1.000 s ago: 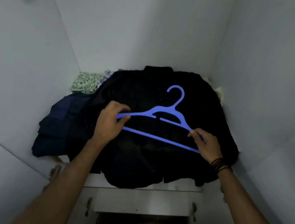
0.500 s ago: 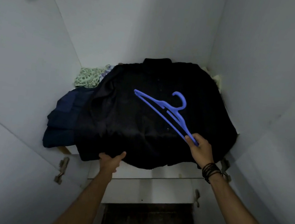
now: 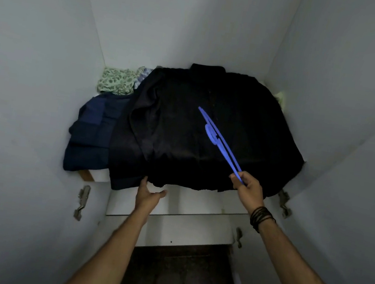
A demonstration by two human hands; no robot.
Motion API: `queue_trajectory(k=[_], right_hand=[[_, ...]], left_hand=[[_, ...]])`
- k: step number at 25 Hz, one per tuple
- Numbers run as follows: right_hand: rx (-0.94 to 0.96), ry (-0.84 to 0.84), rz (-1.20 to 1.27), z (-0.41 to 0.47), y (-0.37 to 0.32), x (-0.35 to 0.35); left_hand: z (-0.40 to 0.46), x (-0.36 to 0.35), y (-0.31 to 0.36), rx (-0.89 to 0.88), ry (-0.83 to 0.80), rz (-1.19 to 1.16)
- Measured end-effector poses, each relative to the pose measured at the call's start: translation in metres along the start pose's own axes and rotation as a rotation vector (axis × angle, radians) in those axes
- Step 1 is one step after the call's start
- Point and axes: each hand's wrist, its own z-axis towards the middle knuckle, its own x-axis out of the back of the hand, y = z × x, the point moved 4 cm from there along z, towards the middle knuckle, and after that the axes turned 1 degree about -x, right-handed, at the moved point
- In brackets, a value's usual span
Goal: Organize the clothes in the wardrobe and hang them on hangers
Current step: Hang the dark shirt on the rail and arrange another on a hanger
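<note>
On the wardrobe shelf (image 3: 196, 205), a black shirt (image 3: 207, 130) lies spread over the pile, its collar at 12 o'clock and its hem hanging over the front edge at 6. A navy garment (image 3: 91, 133) sits at its 9 o'clock, a leaf-print cloth (image 3: 115, 81) at 10. Your right hand (image 3: 248, 189) pinches one tip of the blue hanger (image 3: 220, 141), which floats edge-on above the shirt, pointing toward 11. Your left hand (image 3: 149, 195) is open, fingers at the hem around 7 o'clock, gripping nothing that I can see. To do this well, I'd lift the hem with that left hand, slide the hanger up inside toward the collar, and seat each shoulder before you raise it, so the pile beneath stays put.
</note>
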Motion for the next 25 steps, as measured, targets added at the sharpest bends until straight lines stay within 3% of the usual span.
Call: queue_trajectory(k=[4,8,13,18,21,25], right_hand=[[-0.004,0.052,0.005,-0.014,0.004,0.001],[-0.006,0.060,-0.001,-0.029,0.012,0.003],[-0.035,0.040,0.014,-0.024,-0.003,0.003],[0.140,-0.150,-0.044,-0.040,-0.019,-0.024],[0.237,-0.234,-0.261,-0.050,-0.026,-0.054],[0.302,-0.060,-0.300,-0.043,-0.044,-0.063]], left_hand=[[0.011,-0.004,0.006,0.096,0.065,-0.198],[0.007,-0.016,0.015,0.114,-0.067,-0.327],[-0.005,-0.007,0.029,0.156,0.058,-0.450],[-0.050,-0.020,0.067,0.058,-0.015,-0.576],[-0.074,-0.022,0.091,0.006,-0.045,-0.620],[-0.087,-0.020,0.109,-0.104,-0.014,-0.569]])
